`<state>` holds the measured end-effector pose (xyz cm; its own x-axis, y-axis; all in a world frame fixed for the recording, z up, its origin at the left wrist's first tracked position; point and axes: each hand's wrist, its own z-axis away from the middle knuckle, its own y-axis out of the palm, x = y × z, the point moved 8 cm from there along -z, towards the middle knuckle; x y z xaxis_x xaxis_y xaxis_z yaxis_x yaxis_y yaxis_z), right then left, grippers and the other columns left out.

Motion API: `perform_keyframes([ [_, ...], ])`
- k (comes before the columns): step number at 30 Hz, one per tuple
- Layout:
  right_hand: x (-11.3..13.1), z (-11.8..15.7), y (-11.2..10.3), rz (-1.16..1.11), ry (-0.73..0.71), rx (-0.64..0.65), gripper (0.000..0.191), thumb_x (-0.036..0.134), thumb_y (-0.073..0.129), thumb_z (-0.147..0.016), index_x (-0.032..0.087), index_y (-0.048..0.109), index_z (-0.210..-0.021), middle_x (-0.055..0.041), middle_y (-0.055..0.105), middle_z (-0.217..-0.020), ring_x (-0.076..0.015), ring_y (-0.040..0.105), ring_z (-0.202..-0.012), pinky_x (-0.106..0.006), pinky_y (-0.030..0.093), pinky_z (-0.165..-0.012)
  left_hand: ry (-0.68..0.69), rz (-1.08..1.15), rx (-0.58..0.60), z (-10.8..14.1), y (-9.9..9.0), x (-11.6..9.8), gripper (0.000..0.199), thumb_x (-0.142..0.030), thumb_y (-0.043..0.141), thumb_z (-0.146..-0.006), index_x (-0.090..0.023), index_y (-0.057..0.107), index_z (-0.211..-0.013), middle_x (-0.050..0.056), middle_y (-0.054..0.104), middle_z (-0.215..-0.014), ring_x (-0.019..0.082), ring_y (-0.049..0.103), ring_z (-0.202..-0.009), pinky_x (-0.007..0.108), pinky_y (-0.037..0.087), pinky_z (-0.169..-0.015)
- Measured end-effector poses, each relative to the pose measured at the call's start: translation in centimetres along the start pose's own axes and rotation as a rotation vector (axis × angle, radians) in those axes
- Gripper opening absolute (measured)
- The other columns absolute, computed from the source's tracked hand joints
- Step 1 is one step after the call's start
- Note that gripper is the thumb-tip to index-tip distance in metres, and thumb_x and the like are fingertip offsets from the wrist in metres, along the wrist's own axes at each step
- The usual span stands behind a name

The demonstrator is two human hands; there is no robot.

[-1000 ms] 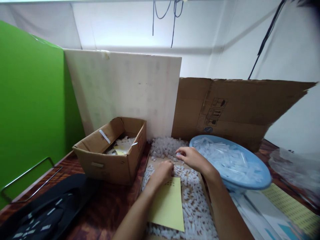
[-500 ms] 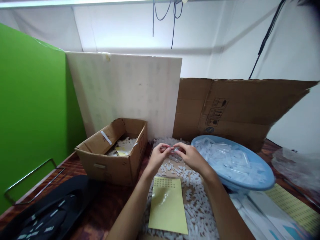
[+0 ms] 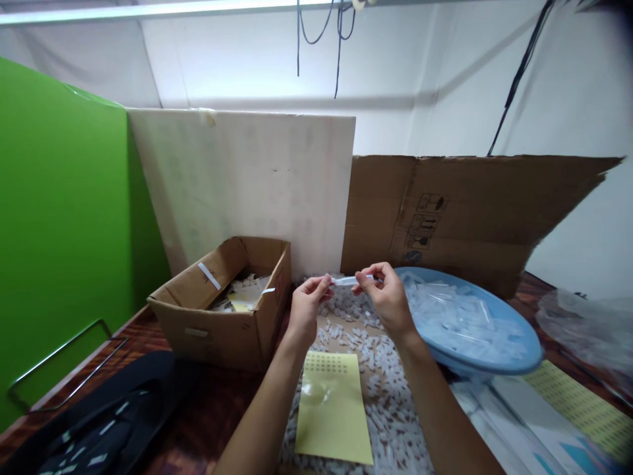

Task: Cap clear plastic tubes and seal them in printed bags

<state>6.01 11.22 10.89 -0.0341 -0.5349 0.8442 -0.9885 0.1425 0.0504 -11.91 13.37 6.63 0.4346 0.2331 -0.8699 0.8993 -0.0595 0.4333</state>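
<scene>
A clear, narrow plastic tube (image 3: 345, 281) is stretched level between my two hands. My left hand (image 3: 309, 307) pinches its left end, and my right hand (image 3: 386, 297) grips the right end with thumb and fingers. Below them lies a yellow sticker sheet (image 3: 333, 412) with rows of small dark marks near its top. Many small white plastic pieces (image 3: 390, 396) surround the sheet on brown cardboard. To the right, a light blue basin (image 3: 531, 353) is full of clear plastic tubes (image 3: 459, 316).
An open cardboard box (image 3: 212, 336) with scraps inside stands at the left. A black bag-like item (image 3: 123, 409) lies nearer. At the right are a clear plastic bag (image 3: 578, 330), another yellow sheet (image 3: 583, 409) and white packets (image 3: 524, 422). Cardboard panels (image 3: 469, 218) stand behind.
My hands have moved apart, and the tube now shows plainly between them. Before, the fingertips were close together around a small, unclear item. The camera view has shifted slightly.
</scene>
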Motion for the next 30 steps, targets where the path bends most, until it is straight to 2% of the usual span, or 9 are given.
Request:
perform_keyframes([
  [5, -0.7, 0.3, 1.4, -0.043, 0.059, 0.081, 0.037, 0.054, 0.069, -0.087, 0.024, 0.049, -0.089, -0.0018, 0.069, -0.079, -0.0238, 0.076, -0.072, -0.035, 0.059, -0.069, 0.045, -0.017, -0.025, 0.0, -0.3, -0.8, 0.038, -0.049, 0.088, -0.067, -0.016, 0.077, -0.081, 0.001, 0.071, -0.077, 0.011, 0.06, -0.067, 0.023, 0.045, -0.068],
  [9, 0.0, 0.8, 2.4, 0.011, 0.051, 0.132, 0.029, 0.049, 0.068, -0.088, 0.023, 0.056, -0.092, 0.0013, 0.066, -0.07, -0.0188, 0.068, -0.06, -0.031, 0.055, -0.062, 0.073, -0.07, -0.001, 0.0, -0.3, -1.3, 0.036, -0.046, 0.09, -0.066, -0.015, 0.078, -0.081, 0.002, 0.07, -0.074, 0.013, 0.06, -0.069, 0.024, 0.045, -0.07],
  [12, 0.4, 1.0, 2.4, 0.094, 0.031, 0.108, 0.025, 0.044, 0.067, -0.089, 0.022, 0.058, -0.082, 0.0035, 0.058, -0.061, -0.0155, 0.057, -0.053, -0.027, 0.045, -0.055, 0.109, -0.098, 0.014, 0.2, -0.1, -1.7, 0.036, -0.045, 0.09, -0.066, -0.015, 0.078, -0.08, 0.002, 0.071, -0.076, 0.014, 0.061, -0.074, 0.025, 0.046, -0.075],
  [17, 0.9, 0.8, 2.0, 0.193, -0.006, 0.081, 0.023, 0.038, 0.069, -0.087, 0.021, 0.058, -0.075, 0.0007, 0.061, -0.069, -0.0162, 0.055, -0.062, -0.025, 0.041, -0.057, 0.139, -0.151, 0.077, 0.6, 0.6, -1.3, 0.038, -0.049, 0.088, -0.069, -0.015, 0.076, -0.079, 0.003, 0.07, -0.08, 0.015, 0.059, -0.076, 0.024, 0.046, -0.075],
  [23, 1.3, 1.2, 1.8, 0.194, 0.001, 0.132, 0.022, 0.039, 0.064, -0.09, 0.022, 0.057, -0.079, 0.0017, 0.064, -0.071, -0.0154, 0.058, -0.063, -0.024, 0.043, -0.058, 0.148, -0.328, 0.214, 0.4, 1.0, -1.8, 0.042, -0.057, 0.076, -0.08, -0.015, 0.073, -0.085, 0.008, 0.07, -0.098, 0.019, 0.064, -0.088, 0.027, 0.049, -0.082],
  [27, 0.0, 1.1, 2.1, 0.247, 0.054, 0.18, 0.016, 0.034, 0.071, -0.082, 0.021, 0.062, -0.079, -0.0004, 0.069, -0.075, -0.018, 0.064, -0.07, -0.026, 0.047, -0.064, 0.114, -0.634, 0.291, -0.8, -0.8, -1.5, 0.036, -0.051, 0.073, -0.083, -0.015, 0.077, -0.082, 0.008, 0.073, -0.092, 0.022, 0.065, -0.088, 0.028, 0.049, -0.081],
  [30, -1.1, 0.8, 2.2, 0.255, 0.083, 0.183, 0.013, 0.031, 0.075, -0.077, 0.019, 0.07, -0.081, -0.0028, 0.073, -0.077, -0.0192, 0.066, -0.071, -0.028, 0.048, -0.065, 0.102, -0.908, 0.232, -1.4, -3.4, 0.4, 0.022, -0.034, 0.064, -0.091, -0.018, 0.078, -0.087, 0.01, 0.073, -0.102, 0.024, 0.065, -0.099, 0.03, 0.046, -0.09],
])
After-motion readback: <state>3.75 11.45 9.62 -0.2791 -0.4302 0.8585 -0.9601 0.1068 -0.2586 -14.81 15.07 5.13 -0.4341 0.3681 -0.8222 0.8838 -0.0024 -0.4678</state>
